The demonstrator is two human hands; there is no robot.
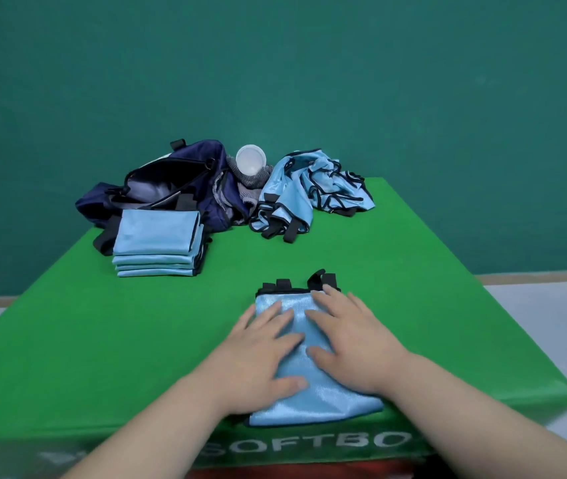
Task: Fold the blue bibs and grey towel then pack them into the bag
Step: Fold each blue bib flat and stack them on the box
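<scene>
Under the fingers (270,318), at the near edge of the green worktop (102,323), lies a folded blue bib (313,406), its black straps pointing away. The left hand (261,347) and right hand (354,337) press flat on it, fingers straight, grasping nothing. Beyond the left fingers, a stack of folded bibs (157,236) touches the open navy bag (171,181). Farther ahead, the grey towel (247,188) lies between that bag and a heap of unfolded bibs (313,188).
</scene>
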